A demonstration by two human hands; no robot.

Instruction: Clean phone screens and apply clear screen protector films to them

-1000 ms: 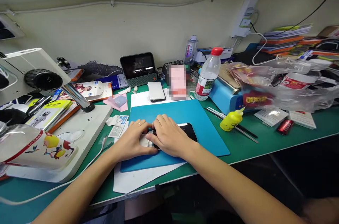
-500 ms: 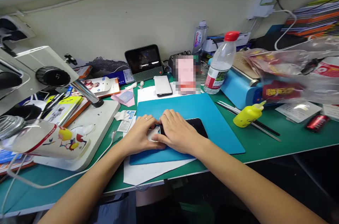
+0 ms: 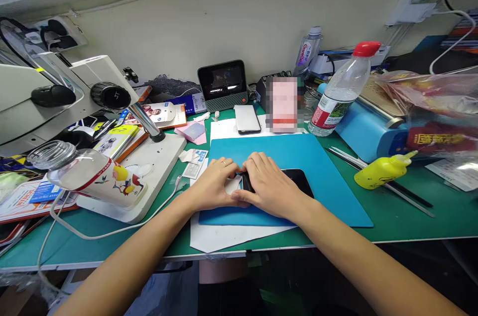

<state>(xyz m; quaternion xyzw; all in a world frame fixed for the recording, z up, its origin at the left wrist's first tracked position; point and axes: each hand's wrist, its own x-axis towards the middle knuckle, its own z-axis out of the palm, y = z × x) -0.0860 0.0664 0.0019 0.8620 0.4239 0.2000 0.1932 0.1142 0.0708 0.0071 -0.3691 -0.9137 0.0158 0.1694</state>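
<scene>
Left end of the black phone [image 3: 297, 179] hidden under both hands; blurred pink box [image 3: 283, 104]

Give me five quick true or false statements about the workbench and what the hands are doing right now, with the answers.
1. Both hands rest on a black phone lying on the blue mat. True.
2. The left hand wears a ring. True.
3. The yellow bottle stands upright on the mat. False: it lies on its side on the green table, right of the mat.
4. The water bottle has a blue cap. False: the cap is red.
5. The right hand covers the phone's left end. True.
</scene>
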